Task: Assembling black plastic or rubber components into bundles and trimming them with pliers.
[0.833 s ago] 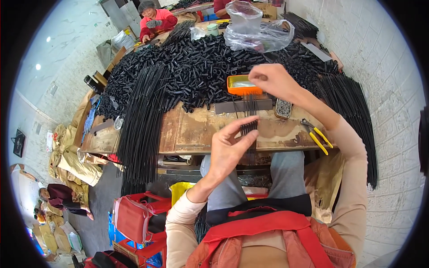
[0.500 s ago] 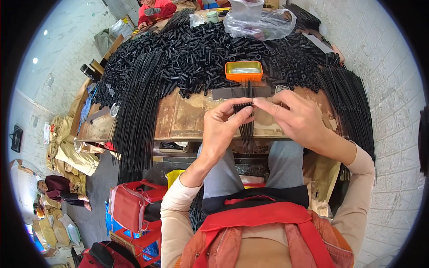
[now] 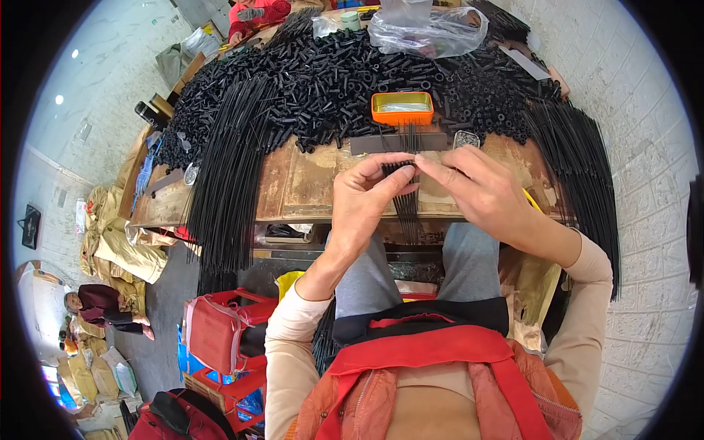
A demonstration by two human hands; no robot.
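My left hand (image 3: 359,202) is closed around a flat row of thin black rods (image 3: 406,216), its thumb lying across them. The rods stand roughly lengthwise, their far ends spreading beyond my fingers and their near ends hanging past the table's front edge. Small black collars sit side by side on the rods under my left thumb. My right hand (image 3: 484,189) pinches at the right side of this row, its fingertips touching the left ones. Whatever lies between those right fingertips is too small to make out.
Beyond my hands are an orange tin (image 3: 402,118), a dark flat bar (image 3: 367,144) and a small metal dish (image 3: 466,137). Black tubular pieces (image 3: 323,88) form a large heap. Long rod bundles lie left (image 3: 231,161) and right (image 3: 579,161). Another person (image 3: 257,13) sits across the table.
The whole view has shifted slightly. Both hands stay together at the rods, with the right fingers moved only a little.
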